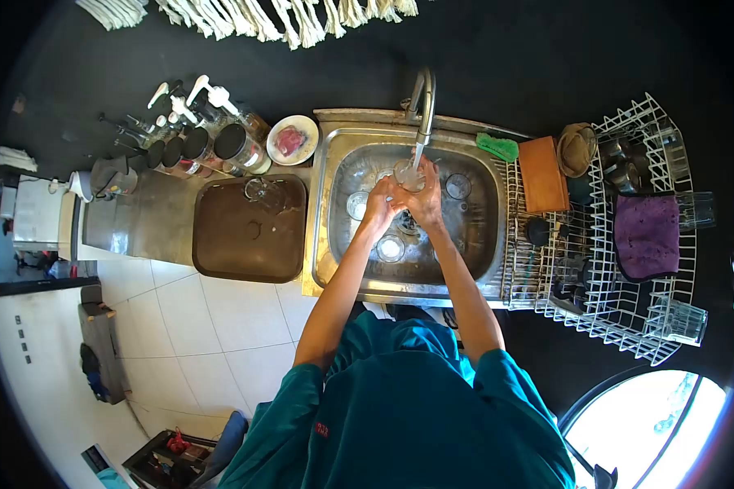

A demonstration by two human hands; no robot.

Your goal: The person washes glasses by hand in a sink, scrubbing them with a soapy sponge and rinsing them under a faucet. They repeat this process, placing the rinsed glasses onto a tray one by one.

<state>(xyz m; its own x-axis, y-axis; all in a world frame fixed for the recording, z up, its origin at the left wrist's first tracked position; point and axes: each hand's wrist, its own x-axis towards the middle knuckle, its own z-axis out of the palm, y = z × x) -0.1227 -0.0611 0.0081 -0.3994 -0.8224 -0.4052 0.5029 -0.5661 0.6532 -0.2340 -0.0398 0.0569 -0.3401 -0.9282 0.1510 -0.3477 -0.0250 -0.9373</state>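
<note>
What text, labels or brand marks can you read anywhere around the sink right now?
None can be read.
Red mark on the teal shirt: too small and blurred.
Labels on the jars left of the sink: blurred.
Both hands, left hand and right hand, hold a plain glass.

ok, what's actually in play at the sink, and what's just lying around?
In play: left hand and right hand around a glass under the tap; sink.

Lying about: brown tray, dish rack, purple cloth, green sponge, jars.
</note>
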